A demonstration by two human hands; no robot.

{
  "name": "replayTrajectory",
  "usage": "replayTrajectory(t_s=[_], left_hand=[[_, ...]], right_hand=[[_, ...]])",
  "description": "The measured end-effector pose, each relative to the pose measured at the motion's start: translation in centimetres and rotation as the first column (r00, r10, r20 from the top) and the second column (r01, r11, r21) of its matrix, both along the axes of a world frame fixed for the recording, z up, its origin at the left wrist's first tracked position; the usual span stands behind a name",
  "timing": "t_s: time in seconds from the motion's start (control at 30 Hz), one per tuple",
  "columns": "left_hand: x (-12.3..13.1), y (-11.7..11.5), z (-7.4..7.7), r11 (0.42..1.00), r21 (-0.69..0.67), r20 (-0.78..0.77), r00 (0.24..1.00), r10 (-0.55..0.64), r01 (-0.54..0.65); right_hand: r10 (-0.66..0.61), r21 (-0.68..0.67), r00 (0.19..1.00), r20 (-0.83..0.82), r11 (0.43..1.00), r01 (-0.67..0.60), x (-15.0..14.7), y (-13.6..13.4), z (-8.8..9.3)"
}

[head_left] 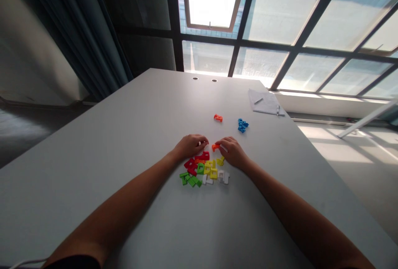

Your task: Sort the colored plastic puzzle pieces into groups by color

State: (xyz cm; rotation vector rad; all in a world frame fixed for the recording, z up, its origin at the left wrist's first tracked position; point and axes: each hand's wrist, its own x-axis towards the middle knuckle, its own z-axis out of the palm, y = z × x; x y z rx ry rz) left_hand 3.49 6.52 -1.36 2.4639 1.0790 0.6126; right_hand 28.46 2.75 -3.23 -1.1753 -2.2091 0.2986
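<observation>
My right hand (231,151) pinches a small orange plastic block (215,147) between thumb and fingers, just above the tabletop. Facing it from the left is my left hand (190,146), its fingers curled and thumb close to the index finger. Whether anything sits between those fingertips is too small to make out. Below the hands lies a loose pile of red blocks (190,163), yellow blocks (213,173), green blocks (191,180) and white blocks (226,177). Past the hands, more orange plastic (218,118) rests apart from a small heap of blue blocks (243,125).
The white table (124,136) extends toward the windows. Paper sheets (264,101) with a pen (258,100) lie near its far right edge. Two round cable holes sit near the far edge. A dark curtain (90,32) hangs at left; a white cable (27,262) shows at lower left.
</observation>
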Motion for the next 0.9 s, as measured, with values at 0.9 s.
replayTrajectory(t_s=[0.9], left_hand=[[-0.02,-0.15,0.09,1.000,-0.012,-0.003,1.000,0.013,-0.013]], right_hand=[[-0.125,0.043,0.992,-0.011,0.991,0.125,-0.35,-0.31,0.18]])
